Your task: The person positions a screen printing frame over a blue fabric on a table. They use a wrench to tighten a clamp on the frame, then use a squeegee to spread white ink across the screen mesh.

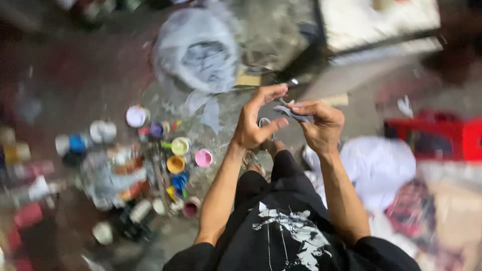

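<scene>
Many small paint pots [176, 163] clutter the wet grey floor [281, 35].

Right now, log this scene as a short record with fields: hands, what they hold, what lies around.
View: head camera looking down, blurred.
Left hand: raised, fingers curled, thumb near a small ring-like piece; grip unclear.
Right hand: pinching a thin grey tool.
Floor left: small paint pots, open, in pink, yellow, orange, blue.
Floor top: crumpled plastic sheet.
Floor right: red crate, white cloth.
Clothing: black shirt with white print.
</scene>
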